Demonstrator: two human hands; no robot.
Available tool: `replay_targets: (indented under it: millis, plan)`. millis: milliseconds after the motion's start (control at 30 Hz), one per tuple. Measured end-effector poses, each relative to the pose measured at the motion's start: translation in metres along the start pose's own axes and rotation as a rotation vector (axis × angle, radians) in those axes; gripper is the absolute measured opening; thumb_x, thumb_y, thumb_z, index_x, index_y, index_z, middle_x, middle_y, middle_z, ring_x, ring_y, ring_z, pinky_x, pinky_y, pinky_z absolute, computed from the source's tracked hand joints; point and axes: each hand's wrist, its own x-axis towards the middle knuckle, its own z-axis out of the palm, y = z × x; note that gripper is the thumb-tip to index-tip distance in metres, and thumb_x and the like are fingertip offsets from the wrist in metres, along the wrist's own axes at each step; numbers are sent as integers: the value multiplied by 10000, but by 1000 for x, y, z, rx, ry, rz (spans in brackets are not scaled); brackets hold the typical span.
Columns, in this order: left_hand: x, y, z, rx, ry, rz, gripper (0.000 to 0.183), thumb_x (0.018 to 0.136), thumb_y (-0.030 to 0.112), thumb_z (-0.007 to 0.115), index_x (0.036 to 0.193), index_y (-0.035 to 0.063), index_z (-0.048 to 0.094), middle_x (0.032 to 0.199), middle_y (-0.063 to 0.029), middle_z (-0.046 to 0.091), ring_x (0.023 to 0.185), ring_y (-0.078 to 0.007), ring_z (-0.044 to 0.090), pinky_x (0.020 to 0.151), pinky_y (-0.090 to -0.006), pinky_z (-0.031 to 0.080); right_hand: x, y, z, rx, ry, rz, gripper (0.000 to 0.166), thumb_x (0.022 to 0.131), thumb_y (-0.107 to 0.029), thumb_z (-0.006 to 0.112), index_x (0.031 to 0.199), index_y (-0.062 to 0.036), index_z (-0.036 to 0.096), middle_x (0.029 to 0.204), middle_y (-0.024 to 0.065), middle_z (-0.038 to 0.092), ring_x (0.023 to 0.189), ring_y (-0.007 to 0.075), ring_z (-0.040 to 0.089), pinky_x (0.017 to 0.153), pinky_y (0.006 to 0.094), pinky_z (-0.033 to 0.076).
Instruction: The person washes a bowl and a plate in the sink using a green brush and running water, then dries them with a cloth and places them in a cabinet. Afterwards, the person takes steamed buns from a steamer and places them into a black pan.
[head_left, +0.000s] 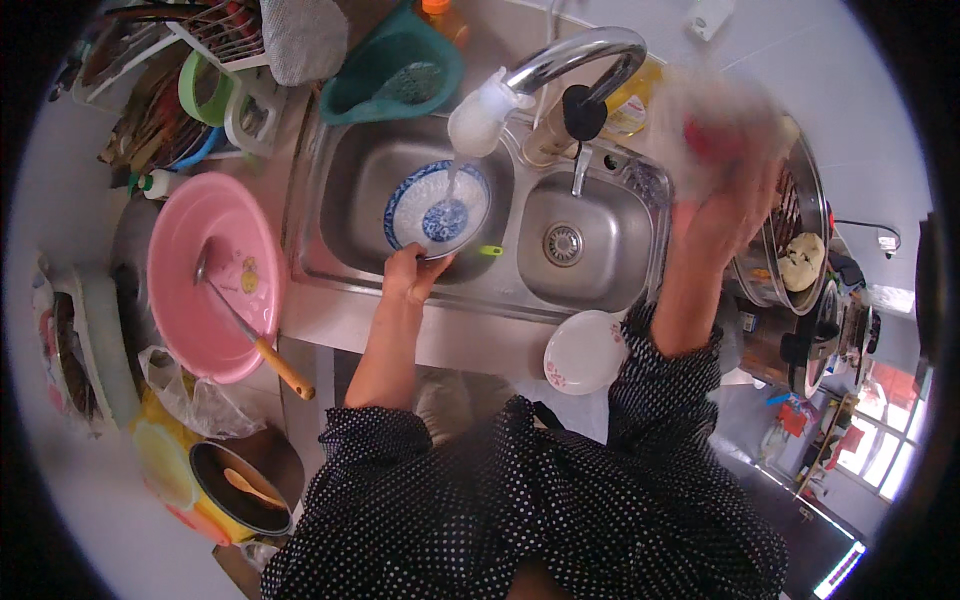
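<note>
My left hand (410, 271) grips the near rim of a blue-and-white patterned bowl (469, 187), tilted inside the larger sink basin (352, 180). A thin stream of water runs into it from the chrome faucet (577, 49), whose outlet wears a whitish cover (478, 116). Raised at the right, beyond the smaller basin (607, 255), my right hand (731, 206) is blurred by motion. It appears to hold a pale thing with a red patch (709, 139), too smeared to identify. A small green strip (491, 250) shows at the larger basin's right side.
A pink basin (172, 262) with a wooden-handled ladle (283, 367) stands left. A white flowered plate (581, 352) sits at the counter's front edge. Behind the sink is a green strainer basket (352, 94). Dough (801, 262) lies in a glass-sided container at right.
</note>
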Motion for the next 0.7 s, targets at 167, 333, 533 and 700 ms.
replay_targets:
  millis: [167, 333, 533, 700]
  plan:
    - [-9, 5, 5, 103, -8, 206, 420, 829, -51, 433, 1247, -88, 426, 1183, -236, 554, 1031, -379, 616, 768, -514, 606, -30, 116, -42, 442, 219, 691, 195, 840, -146, 696, 988, -62, 601, 981, 144, 599, 615, 166, 532, 510, 269, 454]
    - [-14, 8, -3, 92, 19, 279, 446, 811, -52, 454, 1256, -39, 445, 1167, -212, 569, 1025, -366, 622, 768, -519, 605, -62, 167, -15, 412, 439, 1140, 201, 844, -134, 697, 989, -53, 584, 985, 227, 582, 450, 124, 400, 405, 210, 350]
    - [-15, 5, -7, 284, 58, 271, 514, 801, -26, 459, 1297, 40, 344, 1251, -191, 492, 1068, -344, 587, 821, -509, 566, -66, 180, -24, 632, 249, 1091, 253, 872, -209, 700, 1051, -86, 572, 983, 202, 610, 502, 97, 447, 431, 208, 365]
    - [-15, 0, -11, 352, 127, 382, 457, 790, -33, 462, 1235, 48, 397, 1147, -157, 551, 969, -307, 621, 693, -461, 595, -53, 164, -13, 405, 265, 1066, 259, 862, -188, 713, 1046, -68, 577, 969, 215, 602, 519, 94, 459, 430, 201, 360]
